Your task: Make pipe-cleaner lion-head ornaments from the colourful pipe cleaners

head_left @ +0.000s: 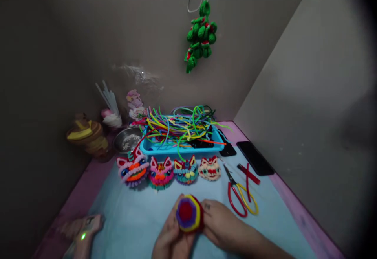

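Observation:
Both my hands hold a round pipe-cleaner piece (188, 213) with a red centre, a purple ring and a yellow rim, low in the middle of the view. My left hand (171, 235) grips it from the left and below, fingers curled. My right hand (219, 221) closes on its right side. Just beyond it, a row of several finished fuzzy animal faces (169, 170) lies on the light blue mat (129, 219).
A blue tray (147, 147) heaped with coloured pipe cleaners sits behind the faces. Red and yellow scissors (240, 196), a red stick (249, 173) and a black phone (255, 157) lie right. A glue gun (81, 231) rests at lower left. Green ornaments (200, 35) hang on the wall.

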A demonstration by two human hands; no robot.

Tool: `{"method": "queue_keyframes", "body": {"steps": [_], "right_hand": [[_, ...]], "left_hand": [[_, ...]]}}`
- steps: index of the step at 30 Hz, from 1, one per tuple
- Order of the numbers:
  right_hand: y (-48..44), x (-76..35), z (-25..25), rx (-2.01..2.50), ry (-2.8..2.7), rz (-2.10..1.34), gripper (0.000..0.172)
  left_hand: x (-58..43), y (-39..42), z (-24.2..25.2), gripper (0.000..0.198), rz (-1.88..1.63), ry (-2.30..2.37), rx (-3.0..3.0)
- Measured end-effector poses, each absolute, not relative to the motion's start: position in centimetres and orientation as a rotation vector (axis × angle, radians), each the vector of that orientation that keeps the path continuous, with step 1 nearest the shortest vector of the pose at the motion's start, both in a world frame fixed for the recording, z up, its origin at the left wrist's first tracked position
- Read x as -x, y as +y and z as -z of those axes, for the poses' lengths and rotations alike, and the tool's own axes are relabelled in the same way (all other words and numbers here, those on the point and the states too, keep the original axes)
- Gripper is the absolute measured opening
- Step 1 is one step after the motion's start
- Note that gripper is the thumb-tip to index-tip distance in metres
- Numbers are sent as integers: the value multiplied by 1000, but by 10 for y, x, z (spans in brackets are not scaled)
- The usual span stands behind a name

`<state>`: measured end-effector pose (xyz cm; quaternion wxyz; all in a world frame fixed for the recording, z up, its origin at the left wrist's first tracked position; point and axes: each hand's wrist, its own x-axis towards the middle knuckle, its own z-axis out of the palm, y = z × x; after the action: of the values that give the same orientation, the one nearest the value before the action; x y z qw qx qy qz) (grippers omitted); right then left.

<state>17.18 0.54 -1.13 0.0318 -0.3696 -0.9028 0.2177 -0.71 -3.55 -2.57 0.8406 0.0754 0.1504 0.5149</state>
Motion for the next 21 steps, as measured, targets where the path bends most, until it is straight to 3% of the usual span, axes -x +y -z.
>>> {"method": "queue_keyframes", "body": {"steps": [5, 11, 16, 21], "right_hand": [[6, -179, -16, 994, -2802, -623, 26], [6, -177, -19, 915, -2733, -674, 26], [32, -195, -67, 1284, -2639, -486, 32], [114, -227, -128, 1575, -2464, -207, 31]], "left_hand": [[0, -38, 1, 26, -1313, 595, -52], [2, -34, -2, 24, -1327, 650, 17], [10, -30, 9, 30, -1309, 639, -24], [14, -29, 16, 45, -1358, 655, 1]]}}
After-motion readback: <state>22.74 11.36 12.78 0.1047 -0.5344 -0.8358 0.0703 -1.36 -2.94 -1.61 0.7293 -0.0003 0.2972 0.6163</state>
